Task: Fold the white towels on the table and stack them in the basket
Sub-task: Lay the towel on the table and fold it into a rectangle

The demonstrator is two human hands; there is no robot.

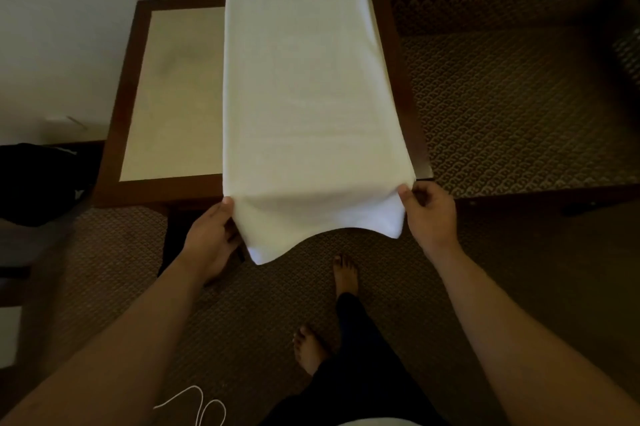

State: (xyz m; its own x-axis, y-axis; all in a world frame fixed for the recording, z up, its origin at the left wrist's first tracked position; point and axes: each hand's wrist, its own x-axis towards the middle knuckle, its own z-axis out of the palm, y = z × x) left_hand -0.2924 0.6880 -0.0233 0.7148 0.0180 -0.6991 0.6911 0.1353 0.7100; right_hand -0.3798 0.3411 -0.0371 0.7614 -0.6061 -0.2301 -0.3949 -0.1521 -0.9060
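A long white towel [304, 96] lies lengthwise over the right half of a small table [166, 183] with a dark wooden frame and a beige top. Its near end hangs over the table's front edge. My left hand [211, 238] pinches the near left corner, thumb on top. My right hand [429, 214] pinches the near right corner. The hem between my hands sags in a curve. A woven basket [628, 41], dark and blurred, shows at the far right edge.
Patterned brown carpet [502, 96] covers the floor right of the table and beneath me. My bare feet [343, 273] stand just in front of the table. A dark object [38, 183] sits at the left. A white cord [201, 405] lies on the carpet near me.
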